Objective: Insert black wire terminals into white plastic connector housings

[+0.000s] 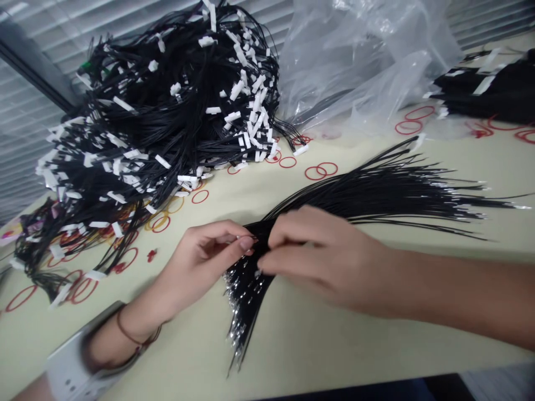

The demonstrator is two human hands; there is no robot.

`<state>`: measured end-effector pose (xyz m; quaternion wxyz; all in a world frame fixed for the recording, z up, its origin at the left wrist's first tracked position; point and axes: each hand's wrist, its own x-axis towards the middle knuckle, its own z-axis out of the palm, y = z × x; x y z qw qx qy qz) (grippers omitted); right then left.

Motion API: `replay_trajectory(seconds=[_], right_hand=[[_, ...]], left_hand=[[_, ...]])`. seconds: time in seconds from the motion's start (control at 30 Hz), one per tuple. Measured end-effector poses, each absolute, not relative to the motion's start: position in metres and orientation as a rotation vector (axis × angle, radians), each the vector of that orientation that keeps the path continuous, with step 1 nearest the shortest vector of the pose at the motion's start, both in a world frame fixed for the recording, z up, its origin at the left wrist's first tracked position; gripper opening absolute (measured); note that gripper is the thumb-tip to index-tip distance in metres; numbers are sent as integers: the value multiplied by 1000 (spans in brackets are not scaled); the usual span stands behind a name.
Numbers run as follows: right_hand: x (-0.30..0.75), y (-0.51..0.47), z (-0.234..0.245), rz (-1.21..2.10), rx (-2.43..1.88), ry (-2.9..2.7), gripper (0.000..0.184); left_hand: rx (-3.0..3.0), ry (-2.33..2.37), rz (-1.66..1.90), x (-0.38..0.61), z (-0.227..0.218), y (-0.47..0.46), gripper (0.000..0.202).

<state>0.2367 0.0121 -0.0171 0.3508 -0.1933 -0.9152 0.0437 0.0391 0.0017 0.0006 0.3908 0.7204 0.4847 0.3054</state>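
Observation:
A bundle of thin black wires [376,192] with silvery metal ends lies across the table in front of me. One end fans out to the right, the other toward the near edge. My left hand [209,250] is at the bundle's narrow part, thumb and fingertips pinched together on it. From the right, my right hand [321,256] reaches over the same part with its fingers curled closed on the wires; it is slightly blurred. Whether a small piece also sits between the fingertips cannot be made out.
A large heap of black wires with white connectors [179,111] fills the back left. Behind the bundle lies a clear plastic bag [355,72]; another dark wire bundle [493,89] is at the right. Red rubber bands [321,170] are scattered on the pale table [334,345].

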Motion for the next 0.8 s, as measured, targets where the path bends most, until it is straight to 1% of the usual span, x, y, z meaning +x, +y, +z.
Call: replay_trajectory(seconds=[0.1,0.27,0.4,0.53,0.67,0.8], right_hand=[[235,8,-17,126,-440,-2504,20],[235,15,-15,121,-738,-2274,22],[234,20,-17,306,-833,-2326,21],[234,20,-18,474,-838,-2231,16],[235,21,-15,549,-827,-2179,14],[236,21,-12,499,-855,-2138,14]], left_hand=[[1824,1235,783,39,1,2,10],[1829,1247,752,39,3,0,10],[1827,1243,749,39,1,0,9],[1742,1218,769,39,0,1,5],[1595,1164,757,39,3,1,21],[1467,1119,753,39,6,2,25]])
